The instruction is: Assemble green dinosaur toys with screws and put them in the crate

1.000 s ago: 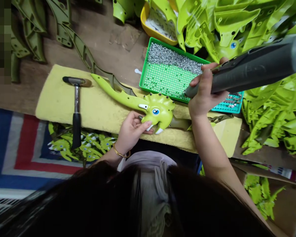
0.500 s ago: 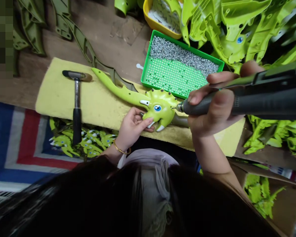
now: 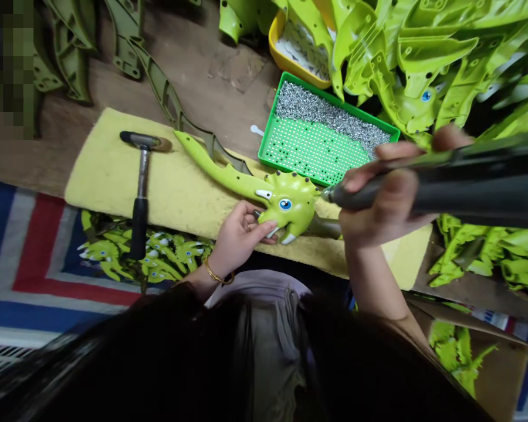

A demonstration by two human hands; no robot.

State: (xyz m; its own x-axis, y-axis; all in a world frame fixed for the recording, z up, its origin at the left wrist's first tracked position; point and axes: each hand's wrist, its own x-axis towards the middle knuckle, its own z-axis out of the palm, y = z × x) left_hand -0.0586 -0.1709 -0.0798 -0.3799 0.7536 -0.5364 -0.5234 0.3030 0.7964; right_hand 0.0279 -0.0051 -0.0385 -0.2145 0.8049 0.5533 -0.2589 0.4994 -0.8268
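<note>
On the tabletop [image 3: 229, 76], a yellow pad [image 3: 114, 170] carries the work, with a heap of green shells [image 3: 422, 53] behind and to the right. A green screw tray [image 3: 321, 140] lies just beyond the pad, and a hammer [image 3: 139, 193] rests on the pad's left part, well apart from both hands. Across the pad lies the dino toy [image 3: 264, 190], long axis slanting from its thin tail at upper left down to the head at lower right. The left hand [image 3: 240, 234] presses the head from the near side, fingers closed on its lower edge. The right hand [image 3: 387, 199] is wrapped tight round a dark driver [image 3: 457, 181], which lies nearly level, tip pointing left and touching the frill on the head's right side. The right hand is thus the one to the toy's right, the left below it.
</note>
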